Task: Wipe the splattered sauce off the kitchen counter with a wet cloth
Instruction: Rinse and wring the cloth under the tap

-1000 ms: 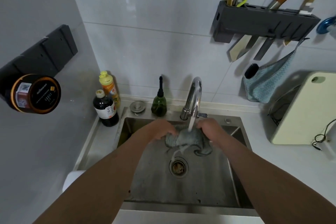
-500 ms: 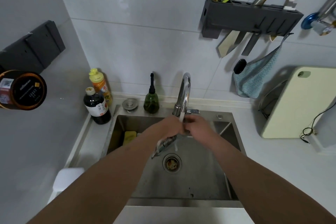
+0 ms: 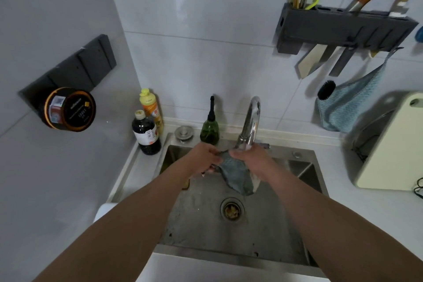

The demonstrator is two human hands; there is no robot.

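Both hands now hold the grey-blue woven cloth (image 3: 237, 175) spread open under the chrome tap (image 3: 250, 121), no longer bunched: left hand (image 3: 203, 155) pinches one edge, right hand (image 3: 249, 161) grips the other, over the steel sink (image 3: 229, 231).

Cutting board (image 3: 398, 144) cut off at right edge

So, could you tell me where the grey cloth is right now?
In the head view, the grey cloth hangs over the sink, gripped between both hands just under the tap.
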